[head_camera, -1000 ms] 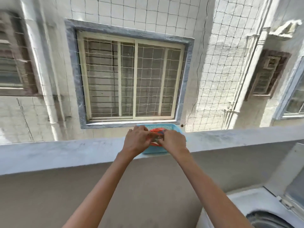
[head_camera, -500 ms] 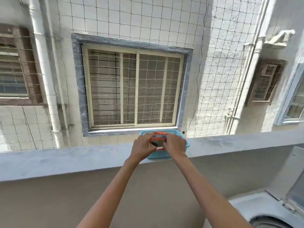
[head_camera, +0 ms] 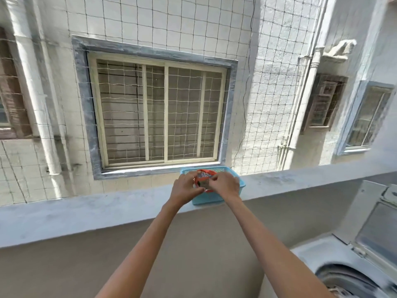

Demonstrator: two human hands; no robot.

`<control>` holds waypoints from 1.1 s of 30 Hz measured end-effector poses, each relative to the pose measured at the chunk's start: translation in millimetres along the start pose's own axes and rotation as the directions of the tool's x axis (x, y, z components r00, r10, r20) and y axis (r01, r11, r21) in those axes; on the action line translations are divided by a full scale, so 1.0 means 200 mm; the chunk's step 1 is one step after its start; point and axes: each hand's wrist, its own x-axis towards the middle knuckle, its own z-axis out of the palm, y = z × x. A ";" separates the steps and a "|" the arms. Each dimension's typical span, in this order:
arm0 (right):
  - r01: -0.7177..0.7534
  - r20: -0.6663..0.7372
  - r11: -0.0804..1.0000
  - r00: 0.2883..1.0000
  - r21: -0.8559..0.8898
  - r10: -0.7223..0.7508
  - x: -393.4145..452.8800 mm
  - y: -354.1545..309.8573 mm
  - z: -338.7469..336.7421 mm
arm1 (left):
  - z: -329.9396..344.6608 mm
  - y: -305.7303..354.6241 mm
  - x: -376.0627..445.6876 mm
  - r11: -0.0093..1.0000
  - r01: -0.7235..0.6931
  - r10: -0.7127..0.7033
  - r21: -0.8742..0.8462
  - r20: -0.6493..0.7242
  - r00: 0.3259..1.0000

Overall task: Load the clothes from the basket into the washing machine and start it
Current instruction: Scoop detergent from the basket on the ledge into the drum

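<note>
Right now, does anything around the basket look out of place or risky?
The blue basket sits on the narrow balcony ledge, its near edge overhanging the ledge. Both hands hold the orange garment over it.

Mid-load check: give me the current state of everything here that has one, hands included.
Blue basket: on the ledge, holding clothes.
Orange patterned garment: in the basket, gripped by both hands.
Left hand: holding the garment.
Right hand: holding the garment.
Washing machine: lid raised, drum exposed.
</note>
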 end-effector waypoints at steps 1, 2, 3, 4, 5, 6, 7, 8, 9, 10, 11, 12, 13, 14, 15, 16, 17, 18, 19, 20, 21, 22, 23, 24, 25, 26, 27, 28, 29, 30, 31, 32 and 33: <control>-0.056 0.011 0.996 0.998 0.065 0.055 0.00 0.00 -0.01 | 0.00 0.00 0.01 1.000 -0.001 0.001 0.008 -0.004 1.000; -0.107 0.015 0.987 0.994 0.119 0.106 0.01 0.01 -0.02 | 0.00 -0.01 0.01 1.000 0.000 0.000 0.011 -0.004 1.000; -0.164 0.023 0.973 0.986 0.164 0.162 0.01 0.01 -0.03 | 0.00 -0.01 0.02 1.000 -0.007 0.007 0.011 -0.005 1.000; -0.214 0.034 0.953 0.977 0.213 0.212 0.02 0.03 -0.03 | 0.00 0.00 0.02 1.000 -0.012 0.012 0.013 0.000 1.000; -0.268 0.045 0.927 0.963 0.263 0.265 0.02 0.04 -0.03 | 0.00 0.01 0.02 1.000 -0.017 0.017 0.022 0.006 1.000; -0.315 0.060 0.893 0.948 0.321 0.313 0.02 0.06 -0.03 | -0.01 0.01 0.02 0.999 -0.018 0.017 0.029 0.013 1.000; -0.356 0.080 0.853 0.932 0.381 0.353 0.01 0.07 -0.04 | -0.01 0.02 0.03 0.999 -0.023 0.023 0.033 0.017 1.000; -0.380 0.104 0.810 0.921 0.446 0.375 0.01 0.09 -0.04 | -0.01 0.02 0.03 0.999 -0.023 0.022 0.035 0.024 0.999; -0.399 0.129 0.766 0.912 0.504 0.390 -0.01 0.10 -0.04 | -0.01 0.02 0.04 0.999 -0.028 0.027 0.038 0.025 0.999; -0.409 0.150 0.720 0.905 0.561 0.398 -0.01 0.12 -0.05 | -0.02 0.02 0.04 0.999 -0.029 0.027 0.038 0.034 0.999; -0.420 0.171 0.684 0.899 0.597 0.403 -0.02 0.12 -0.06 | -0.02 0.01 0.04 0.999 -0.035 0.034 0.036 0.038 0.999; -0.421 0.183 0.661 0.898 0.622 0.400 -0.02 0.13 -0.07 | -0.02 0.01 0.04 0.999 -0.032 0.030 0.037 0.046 0.998; -0.422 0.187 0.655 0.897 0.627 0.400 -0.04 0.14 -0.08 | -0.02 0.01 0.05 0.999 -0.032 0.030 0.039 0.047 0.998; -0.419 0.183 0.653 0.898 0.631 0.400 -0.03 0.15 -0.08 | -0.02 0.01 0.04 0.999 -0.025 0.023 0.043 0.049 0.999; -0.423 0.183 0.648 0.896 0.633 0.405 -0.04 0.16 -0.09 | -0.02 0.01 0.04 0.999 -0.029 0.027 0.041 0.042 0.999; -0.425 0.186 0.640 0.894 0.640 0.407 -0.04 0.17 -0.10 | -0.02 0.01 0.04 0.999 -0.022 0.021 0.039 0.039 0.999; -0.428 0.192 0.628 0.892 0.650 0.409 -0.05 0.17 -0.11 | -0.01 0.01 0.05 0.999 -0.024 0.023 0.031 0.033 0.999; -0.431 0.196 0.617 0.890 0.659 0.413 -0.04 0.19 -0.11 | -0.01 0.01 0.05 0.999 -0.018 0.017 0.030 0.036 0.999; -0.441 0.206 0.606 0.884 0.662 0.419 -0.05 0.20 -0.11 | -0.01 0.01 0.05 0.999 -0.016 0.014 0.028 0.039 0.999; -0.447 0.204 0.596 0.879 0.667 0.431 -0.05 0.21 -0.11 | -0.01 0.01 0.06 1.000 -0.002 0.000 0.028 0.055 0.998; -0.452 0.202 0.587 0.874 0.672 0.441 -0.06 0.22 -0.11 | -0.01 0.01 0.06 1.000 0.005 -0.006 0.024 0.065 0.998; -0.454 0.198 0.577 0.870 0.679 0.452 -0.07 0.23 -0.11 | -0.01 0.02 0.07 1.000 0.015 -0.017 0.023 0.080 0.997; -0.455 0.198 0.565 0.868 0.688 0.456 -0.08 0.24 -0.12 | 0.00 0.02 0.08 1.000 0.013 -0.014 0.014 0.082 0.996; -0.452 0.195 0.557 0.867 0.697 0.459 -0.08 0.25 -0.12 | 0.00 0.03 0.08 1.000 0.027 -0.026 -0.004 0.082 0.996; -0.444 0.188 0.550 0.868 0.708 0.459 -0.09 0.26 -0.13 | 0.00 0.05 0.09 0.999 0.036 -0.033 -0.035 0.064 0.997; -0.433 0.176 0.545 0.871 0.718 0.459 -0.09 0.27 -0.14 | 0.01 0.06 0.10 0.996 0.053 -0.051 -0.077 0.036 0.998; -0.420 0.165 0.541 0.875 0.729 0.456 -0.10 0.28 -0.16 | 0.01 0.07 0.10 0.988 0.072 -0.073 -0.137 0.002 0.997; -0.408 0.154 0.534 0.876 0.740 0.457 -0.10 0.30 -0.18 | 0.01 0.10 0.11 0.976 0.090 -0.098 -0.198 -0.032 0.995; -0.399 0.144 0.526 0.877 0.751 0.459 -0.10 0.31 -0.20 | 0.02 0.11 0.12 0.966 0.092 -0.110 -0.241 -0.060 0.992; -0.390 0.132 0.516 0.875 0.763 0.465 -0.10 0.33 -0.23 | 0.03 0.14 0.13 0.960 0.079 -0.105 -0.268 -0.085 0.991; -0.378 0.123 0.506 0.876 0.775 0.466 -0.10 0.34 -0.25 | 0.04 0.17 0.15 0.954 0.055 -0.093 -0.294 -0.116 0.989; -0.366 0.112 0.494 0.876 0.789 0.470 -0.10 0.36 -0.28 | 0.05 0.21 0.16 0.945 0.026 -0.076 -0.326 -0.143 0.987; -0.353 0.101 0.481 0.875 0.802 0.473 -0.10 0.38 -0.31 | 0.06 0.25 0.18 0.931 0.003 -0.068 -0.365 -0.165 0.984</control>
